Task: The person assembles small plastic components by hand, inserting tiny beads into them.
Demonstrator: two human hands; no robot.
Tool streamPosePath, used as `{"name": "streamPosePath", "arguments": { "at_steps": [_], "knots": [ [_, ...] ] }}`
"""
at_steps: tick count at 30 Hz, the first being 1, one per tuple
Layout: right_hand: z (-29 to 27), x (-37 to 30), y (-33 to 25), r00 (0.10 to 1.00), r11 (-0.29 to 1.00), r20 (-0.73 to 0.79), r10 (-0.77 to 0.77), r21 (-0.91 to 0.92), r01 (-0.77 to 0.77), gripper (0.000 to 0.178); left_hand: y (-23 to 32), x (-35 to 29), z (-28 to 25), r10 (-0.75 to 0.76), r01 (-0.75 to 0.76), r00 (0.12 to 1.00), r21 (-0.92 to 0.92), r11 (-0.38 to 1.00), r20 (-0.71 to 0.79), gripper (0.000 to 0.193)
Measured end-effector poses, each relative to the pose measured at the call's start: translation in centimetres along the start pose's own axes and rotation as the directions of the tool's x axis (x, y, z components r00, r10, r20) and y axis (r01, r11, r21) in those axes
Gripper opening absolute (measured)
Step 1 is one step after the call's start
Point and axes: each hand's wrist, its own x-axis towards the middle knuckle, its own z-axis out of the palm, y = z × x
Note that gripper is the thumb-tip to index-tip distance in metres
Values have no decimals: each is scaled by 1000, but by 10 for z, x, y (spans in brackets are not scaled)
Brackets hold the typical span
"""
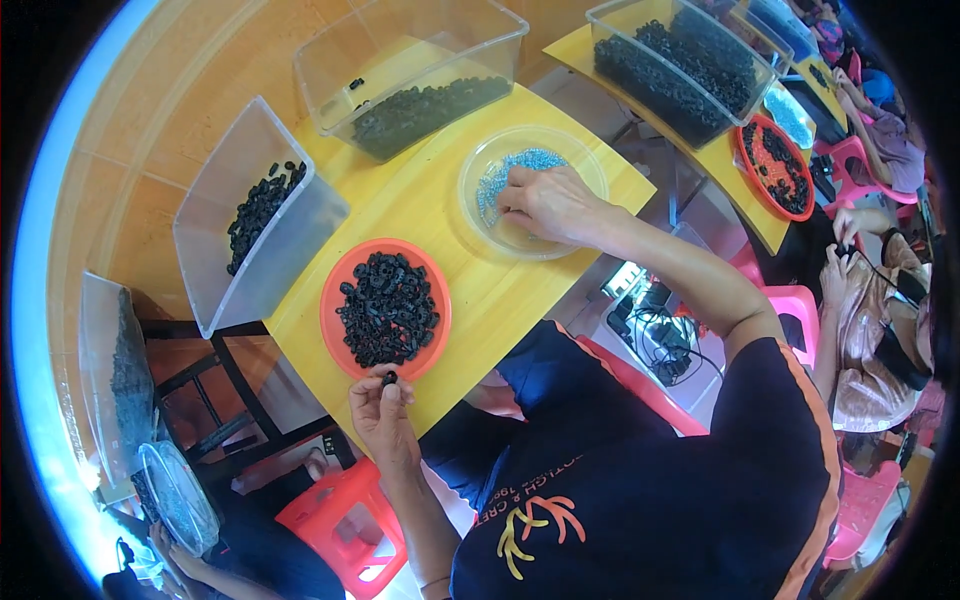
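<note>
Between the thumb and fingers of my left hand (384, 418) is a small black plastic part (389, 378), held at the near rim of a round red tray (441, 345). Many similar loose black parts (388, 310) are heaped in that tray. My right hand (552, 204) reaches into a round clear tub (473, 228), its fingers drawn together at small shiny blue pieces (535, 158) on the bottom. Whatever its fingertips pinch is hidden. Both containers stand on a yellow wooden table (490, 310), the tub farther off and to the right.
Clear plastic bins of black parts stand at the table's back (430, 75) and left (262, 235). On another table at right are a bin (690, 75) and a red tray (748, 150). Red stools (340, 510) and other people working are close by.
</note>
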Motion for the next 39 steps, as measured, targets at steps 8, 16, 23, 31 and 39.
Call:
{"name": "streamPosePath", "arguments": {
  "at_steps": [8, 16, 23, 31, 39],
  "knots": [
    [14, 16, -10, 995, 1000, 101, -6, -22, 8, 15, -5, 0, -3, -27, 26, 999, -42, 999, -18, 21],
    [16, 22, -14, 995, 997, 78, 64, -45, -60, 17, -4, -1, 0, -23, 24, 1000, -42, 999, 7, 22],
    [22, 22, -17, 997, 997, 23, 77, 9, -77, 21, -5, 0, -1, -22, 23, 999, -37, 999, 24, 22],
    [18, 9, 4, 990, 953, -22, 140, 275, -129, 19, -2, -2, 3, -33, 34, 999, -92, 995, 22, 20],
    [-15, -1, -30, 957, 399, 266, 113, 870, -289, 22, -2, 12, 40, -105, 123, 990, -202, 972, 98, 23]
  ]
}}
